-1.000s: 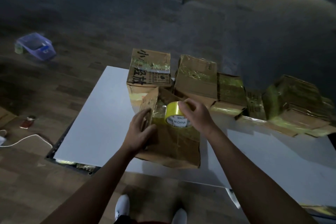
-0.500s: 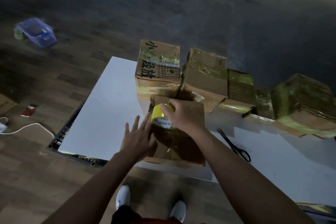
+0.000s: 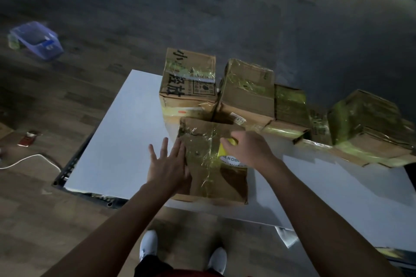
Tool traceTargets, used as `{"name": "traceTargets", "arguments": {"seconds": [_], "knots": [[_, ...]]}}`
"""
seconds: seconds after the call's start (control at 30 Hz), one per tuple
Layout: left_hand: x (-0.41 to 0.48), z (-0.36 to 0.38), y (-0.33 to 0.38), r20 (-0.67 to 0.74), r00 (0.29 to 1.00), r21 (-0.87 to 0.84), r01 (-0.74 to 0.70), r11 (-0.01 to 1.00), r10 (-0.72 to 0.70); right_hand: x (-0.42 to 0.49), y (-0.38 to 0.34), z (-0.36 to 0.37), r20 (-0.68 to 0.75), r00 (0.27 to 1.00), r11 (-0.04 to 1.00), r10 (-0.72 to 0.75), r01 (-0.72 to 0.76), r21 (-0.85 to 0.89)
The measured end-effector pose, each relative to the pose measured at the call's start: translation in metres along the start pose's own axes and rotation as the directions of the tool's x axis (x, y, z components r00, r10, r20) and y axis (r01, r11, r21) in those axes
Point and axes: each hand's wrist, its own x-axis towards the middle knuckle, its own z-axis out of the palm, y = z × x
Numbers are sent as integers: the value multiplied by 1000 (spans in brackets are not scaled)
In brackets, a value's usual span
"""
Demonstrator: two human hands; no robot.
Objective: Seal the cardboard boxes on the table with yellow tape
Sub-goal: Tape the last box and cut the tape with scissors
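Note:
A cardboard box [image 3: 216,177] lies at the near edge of the white table [image 3: 117,141], its top crossed by shiny yellow tape. My right hand [image 3: 249,148] grips the yellow tape roll [image 3: 227,155] on the right side of the box top. Fingers spread and straight, my left hand [image 3: 168,164] presses flat against the box's left edge. Behind it stand several taped boxes: one with black characters [image 3: 189,83], one beside it [image 3: 247,94], and a pile at the right [image 3: 369,128].
The table's left and near edges drop to a wooden floor. A blue plastic tub [image 3: 36,40] sits on the floor at far left, and a white cable [image 3: 29,159] lies beside the table. My white shoes [image 3: 148,247] stand under the near edge.
The box has been laid flatter with its taped face up. My right hand moved the roll to the right across the top. My left hand went from gripping the flap to pressing flat.

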Motion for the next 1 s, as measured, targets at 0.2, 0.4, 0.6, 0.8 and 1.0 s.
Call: {"name": "traceTargets", "arguments": {"seconds": [0.2, 0.4, 0.6, 0.8, 1.0], "knots": [[0, 11, 35, -84, 984, -111, -166, 980, 157, -1, 0, 2, 8, 1000, 1000, -22, 22, -6], [3, 17, 30, -69, 984, -112, -173, 979, 166, -5, 17, 6, -8, 997, 968, -76, 76, 238], [4, 19, 31, -72, 985, -98, -161, 982, 154, -6, 36, -1, -71, 991, 982, -118, 127, 138], [5, 10, 35, -19, 992, -32, -124, 992, 124, -6, 39, -6, -56, 998, 999, -38, 39, 19], [9, 5, 101, 14, 995, -106, -100, 989, 102, -7, 36, 0, -70, 997, 989, -39, 49, 139]]}}
